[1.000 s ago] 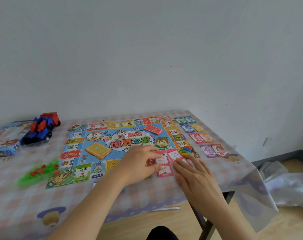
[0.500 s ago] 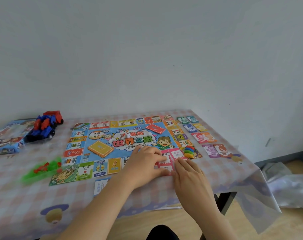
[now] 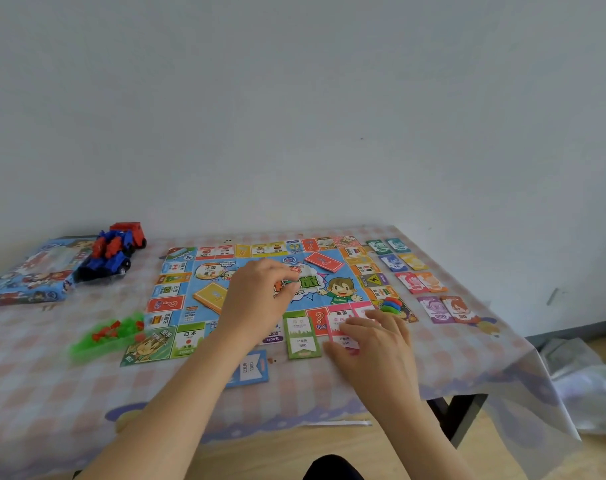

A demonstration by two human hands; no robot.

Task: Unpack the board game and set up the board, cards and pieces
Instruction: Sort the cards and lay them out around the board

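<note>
The board (image 3: 332, 292) lies flat on the table (image 3: 52, 393). The right hand (image 3: 374, 348) rests with loose fingers on a pink card (image 3: 343, 337) at the board's near edge, just beside a green card (image 3: 302, 337). The left hand (image 3: 260, 296), apart from it, hovers over the board's middle with fingers curled (holding anything? I cannot tell). A blue card (image 3: 251, 367) lies off the board.

Board (image 3: 273, 271) mid-table (image 3: 52, 393); box (image 3: 28, 271) left; money cards (image 3: 429, 282) right.

A red-blue toy truck (image 3: 112, 254) stands on the checked tablecloth (image 3: 35, 375).
</note>
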